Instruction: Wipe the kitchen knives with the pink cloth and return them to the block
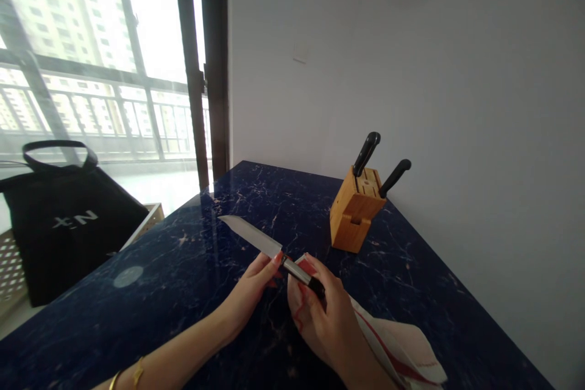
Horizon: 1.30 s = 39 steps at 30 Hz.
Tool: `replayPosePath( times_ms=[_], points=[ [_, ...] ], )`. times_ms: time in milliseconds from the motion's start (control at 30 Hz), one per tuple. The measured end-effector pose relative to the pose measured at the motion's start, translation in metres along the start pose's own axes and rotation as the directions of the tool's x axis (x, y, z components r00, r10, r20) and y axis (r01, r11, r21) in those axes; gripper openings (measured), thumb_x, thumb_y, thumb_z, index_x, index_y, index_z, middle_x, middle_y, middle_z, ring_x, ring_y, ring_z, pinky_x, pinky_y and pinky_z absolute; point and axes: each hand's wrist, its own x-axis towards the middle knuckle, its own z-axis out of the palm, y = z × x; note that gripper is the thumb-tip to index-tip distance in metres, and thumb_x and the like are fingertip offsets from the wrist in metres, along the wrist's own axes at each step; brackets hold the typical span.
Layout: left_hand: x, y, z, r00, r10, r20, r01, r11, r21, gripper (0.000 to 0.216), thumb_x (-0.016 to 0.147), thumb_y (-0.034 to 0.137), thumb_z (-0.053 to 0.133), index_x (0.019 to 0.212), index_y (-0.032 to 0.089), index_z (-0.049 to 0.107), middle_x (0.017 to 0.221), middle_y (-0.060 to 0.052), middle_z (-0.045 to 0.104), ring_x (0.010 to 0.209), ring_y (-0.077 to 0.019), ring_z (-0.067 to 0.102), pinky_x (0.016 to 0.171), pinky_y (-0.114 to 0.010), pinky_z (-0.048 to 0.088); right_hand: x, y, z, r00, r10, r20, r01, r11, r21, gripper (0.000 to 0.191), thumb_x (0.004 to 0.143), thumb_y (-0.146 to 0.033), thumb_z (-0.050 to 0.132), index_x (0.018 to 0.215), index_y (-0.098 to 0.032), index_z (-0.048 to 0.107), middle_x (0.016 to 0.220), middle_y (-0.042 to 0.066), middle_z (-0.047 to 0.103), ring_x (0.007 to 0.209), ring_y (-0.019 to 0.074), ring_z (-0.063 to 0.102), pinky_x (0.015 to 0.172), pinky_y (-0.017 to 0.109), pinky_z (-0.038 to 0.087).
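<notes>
A kitchen knife (256, 236) is held above the table, its broad blade pointing away to the left. My left hand (258, 274) is closed on it, thumb and fingers pinching where the blade meets the handle. In my right hand (329, 304) is a white and red dish towel (402, 344), closed against the dark end of the knife handle (299, 271). The towel hangs below that hand and trails right over the table. Beyond my hands stands a wooden knife block (351, 219) with two black-handled knives in its slots.
The dark blue marbled table (183, 280) runs up to a pale wall (411, 73). A round pale spot (128, 276) shows on its left side. Left of the table, a black bag (68, 219) rests by a perforated light-coloured seat or crate, before a dark-framed window.
</notes>
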Motion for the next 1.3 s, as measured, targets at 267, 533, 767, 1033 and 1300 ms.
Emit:
replayPosePath(
  times_ms=[267,533,767,1033,1300],
  points=[
    [0.007,0.004,-0.007,0.998,0.040,-0.056,-0.044,0.996,-0.075,0.033,0.076,0.043,0.058,0.063,0.013,0.054,0.051,0.005,0.041,0.046,-0.0054,0.034,0.045,-0.019,0.026,0.008,-0.001,-0.015,0.974,0.115,0.193,-0.146,0.976,0.159,0.036,0.084,-0.023,0.043,0.120,-0.024,0.047,0.119,0.006,0.055,0.111,0.0196,0.050,0.096,0.038,0.039],
    [0.004,0.000,-0.016,1.000,0.009,0.006,-0.010,0.993,0.119,0.041,0.081,0.044,0.050,0.060,0.011,0.061,0.037,0.005,0.037,0.032,-0.0028,0.025,0.038,-0.022,0.012,0.020,-0.007,-0.030,0.946,0.041,0.321,-0.157,0.925,0.346,0.028,0.083,-0.023,0.046,0.111,-0.024,0.051,0.112,0.004,0.059,0.106,0.0179,0.053,0.093,0.033,0.040],
    [0.004,0.003,-0.012,0.998,0.017,-0.058,-0.011,0.994,0.106,0.046,0.080,0.047,0.050,0.053,0.011,0.059,0.034,0.004,0.041,0.030,-0.0031,0.031,0.035,-0.019,0.017,0.019,-0.010,-0.026,0.922,0.197,0.334,-0.298,0.911,0.285,0.033,0.081,-0.031,0.051,0.113,-0.023,0.048,0.095,0.003,0.062,0.088,0.0168,0.059,0.078,0.030,0.045],
    [0.005,0.007,-0.012,0.974,0.101,-0.205,-0.058,0.977,0.205,0.047,0.079,0.049,0.050,0.054,0.011,0.061,0.033,0.004,0.043,0.032,-0.0049,0.036,0.039,-0.019,0.025,0.014,0.003,-0.013,0.916,0.310,0.256,-0.354,0.923,0.150,0.048,0.073,-0.027,0.057,0.118,-0.020,0.041,0.064,-0.005,0.056,0.060,0.0133,0.054,0.060,0.026,0.043],
    [0.005,-0.004,0.000,0.976,0.062,-0.207,0.003,0.953,0.302,0.048,0.075,0.056,0.049,0.060,0.012,0.061,0.043,0.002,0.050,0.039,-0.0091,0.046,0.044,-0.020,0.035,0.027,0.006,-0.029,0.933,0.344,-0.108,-0.336,0.938,0.086,0.017,0.075,-0.035,0.054,0.082,-0.020,0.052,0.078,0.004,0.064,0.072,0.0180,0.061,0.066,0.029,0.046]
  ],
)
